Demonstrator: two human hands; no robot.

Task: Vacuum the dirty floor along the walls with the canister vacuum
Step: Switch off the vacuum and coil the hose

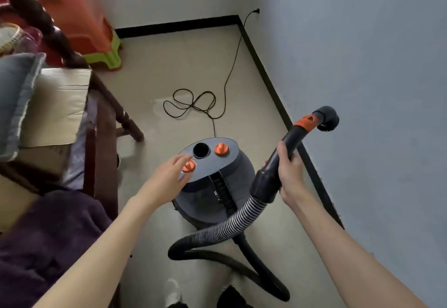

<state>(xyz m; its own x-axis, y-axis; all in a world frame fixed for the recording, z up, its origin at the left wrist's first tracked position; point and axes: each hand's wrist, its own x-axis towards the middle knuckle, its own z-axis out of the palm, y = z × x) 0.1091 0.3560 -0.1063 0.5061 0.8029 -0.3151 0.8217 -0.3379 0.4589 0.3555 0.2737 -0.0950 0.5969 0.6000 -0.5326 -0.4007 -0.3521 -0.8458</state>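
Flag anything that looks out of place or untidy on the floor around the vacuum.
The power cord lies in loose tangled loops on the floor beyond the canister vacuum, between it and the wall socket, where it could snag. A pale smear marks the floor under the loops.

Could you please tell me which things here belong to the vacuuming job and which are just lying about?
Job: canister vacuum, hose, wand gripped by right hand, brush nozzle, power cord, left hand at orange knob.
Lying about: stacked stools, cardboard box, cushion.
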